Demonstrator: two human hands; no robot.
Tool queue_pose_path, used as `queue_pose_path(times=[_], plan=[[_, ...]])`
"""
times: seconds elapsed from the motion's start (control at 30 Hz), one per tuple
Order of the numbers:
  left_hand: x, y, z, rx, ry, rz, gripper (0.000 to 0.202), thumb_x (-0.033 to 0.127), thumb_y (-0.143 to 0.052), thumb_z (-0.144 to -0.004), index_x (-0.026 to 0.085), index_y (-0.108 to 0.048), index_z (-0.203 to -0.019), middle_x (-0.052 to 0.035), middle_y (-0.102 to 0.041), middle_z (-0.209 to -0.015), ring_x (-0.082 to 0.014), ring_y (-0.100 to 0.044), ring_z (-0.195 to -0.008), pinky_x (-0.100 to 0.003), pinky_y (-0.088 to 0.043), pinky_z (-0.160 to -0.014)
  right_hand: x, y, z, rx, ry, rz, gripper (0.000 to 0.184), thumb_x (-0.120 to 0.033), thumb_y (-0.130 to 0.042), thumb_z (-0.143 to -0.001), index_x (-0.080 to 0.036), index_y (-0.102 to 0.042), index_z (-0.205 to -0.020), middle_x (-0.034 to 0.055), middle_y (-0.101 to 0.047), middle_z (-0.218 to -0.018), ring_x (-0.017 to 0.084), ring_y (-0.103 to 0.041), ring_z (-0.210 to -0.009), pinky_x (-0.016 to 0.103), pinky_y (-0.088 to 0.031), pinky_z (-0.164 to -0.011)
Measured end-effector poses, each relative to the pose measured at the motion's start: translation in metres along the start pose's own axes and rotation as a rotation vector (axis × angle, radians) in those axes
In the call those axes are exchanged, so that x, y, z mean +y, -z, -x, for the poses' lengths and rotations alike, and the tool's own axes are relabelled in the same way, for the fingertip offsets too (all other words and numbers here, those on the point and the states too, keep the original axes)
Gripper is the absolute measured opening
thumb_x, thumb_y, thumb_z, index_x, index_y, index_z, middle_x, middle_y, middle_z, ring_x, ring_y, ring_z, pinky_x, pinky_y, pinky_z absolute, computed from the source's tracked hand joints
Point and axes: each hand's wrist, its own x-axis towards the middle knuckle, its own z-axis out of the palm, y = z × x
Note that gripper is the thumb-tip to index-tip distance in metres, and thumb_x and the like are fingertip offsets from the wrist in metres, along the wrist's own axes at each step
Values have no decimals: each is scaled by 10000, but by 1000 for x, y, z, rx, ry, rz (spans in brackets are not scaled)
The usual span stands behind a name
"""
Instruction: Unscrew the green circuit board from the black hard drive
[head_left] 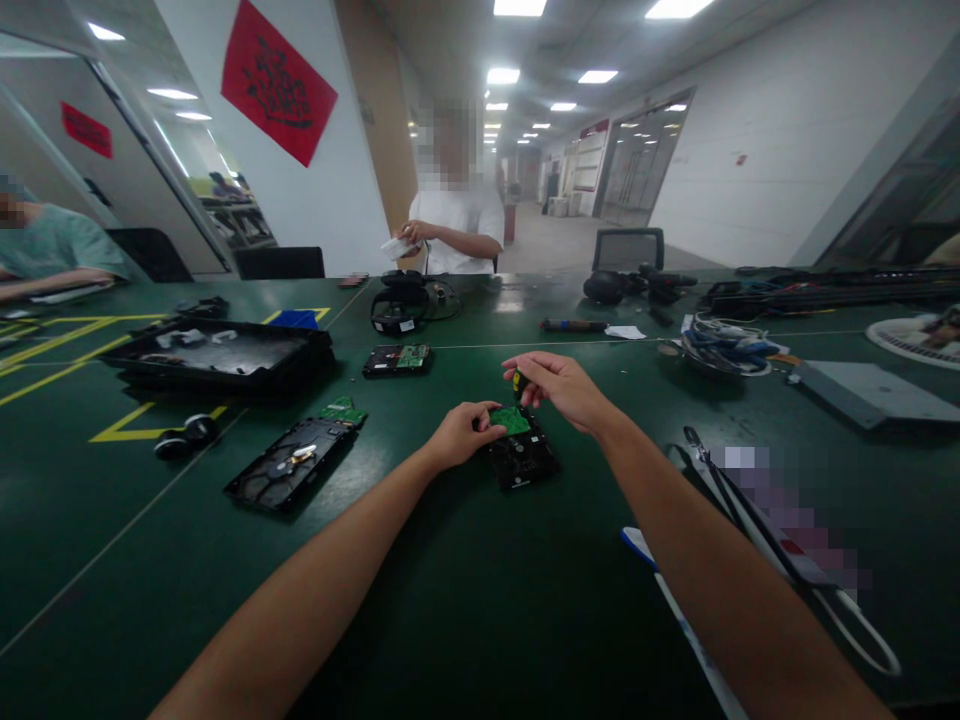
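A black hard drive [525, 460] with a green circuit board [514, 421] at its far end lies on the green table in front of me. My left hand [466, 434] grips the drive's left edge, thumb reaching onto the board. Over the far right corner of the board, my right hand [559, 386] has its fingers closed round a small screwdriver with a yellow and black handle [518, 382]. The screwdriver stands about upright; its tip is too small to make out.
Left of me lie an opened drive enclosure [289, 462], a black tray [225, 350] and a second hard drive [397, 360]. To the right are a cable bundle [724, 345], a grey metal box [874, 390] and a lanyard [739, 500]. Across the table stands a person [457, 220] holding something white.
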Motion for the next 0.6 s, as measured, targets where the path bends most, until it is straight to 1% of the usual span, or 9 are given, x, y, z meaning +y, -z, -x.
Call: queue_pose_path(times=[0.07,0.13,0.2,0.27,0.33,0.43,0.5,0.6], plan=[[-2,0,0,5,-9,-2,387,367,-722,-831,227,-415,-642,-87,-757,-1098,-312,-630,-1251,-395,-499,-930,-2,1,0,9,16,26,287,-472,-629,-919,-236,-750,-1029,61,-741,-1043,91,-541,-570,254,-384,-472],[-3,-1,0,10,-14,1,387,371,-725,-830,225,-419,-643,-88,-754,-1097,-313,-631,-1250,-400,-502,-931,-3,2,0,44,26,59,268,-471,-667,-893,-223,-747,-958,49,-731,-933,93,-496,-562,250,-352,-464],[-4,-1,0,7,-13,7,390,377,-727,-831,226,-421,-641,-87,-757,-1064,-316,-623,-1265,-403,-503,-935,-3,3,-1,82,26,96,254,-465,-705,-863,-212,-729,-883,30,-693,-803,103,-484,-575,247,-345,-471],[-3,0,1,2,-5,9,392,381,-725,-835,228,-422,-639,-85,-760,-1037,-316,-616,-1279,-401,-502,-937,-3,3,-1,103,21,123,245,-454,-725,-845,-210,-712,-846,13,-657,-735,109,-486,-581,249,-348,-481],[-3,0,1,-3,0,7,388,380,-723,-837,227,-425,-642,-82,-761,-1036,-311,-612,-1286,-397,-499,-940,-3,4,-1,101,20,124,226,-437,-723,-845,-212,-708,-854,12,-669,-758,103,-488,-569,257,-360,-488],[-2,0,1,3,0,10,379,372,-729,-832,225,-434,-645,-79,-759,-1049,-310,-610,-1287,-397,-494,-944,-3,4,0,66,33,80,189,-405,-683,-871,-221,-711,-899,36,-735,-931,87,-496,-535,269,-381,-491],[-2,0,1,2,-5,21,374,363,-727,-833,225,-436,-644,-81,-759,-1038,-313,-609,-1290,-398,-493,-940,-4,5,0,47,27,62,189,-398,-645,-899,-226,-715,-934,48,-752,-1029,79,-501,-519,267,-376,-479],[-4,-1,0,4,-4,16,378,361,-728,-832,224,-433,-641,-90,-758,-1072,-316,-611,-1290,-399,-494,-937,-4,7,0,34,-2,79,226,-415,-610,-931,-227,-726,-981,58,-760,-1062,74,-508,-512,254,-351,-460]])
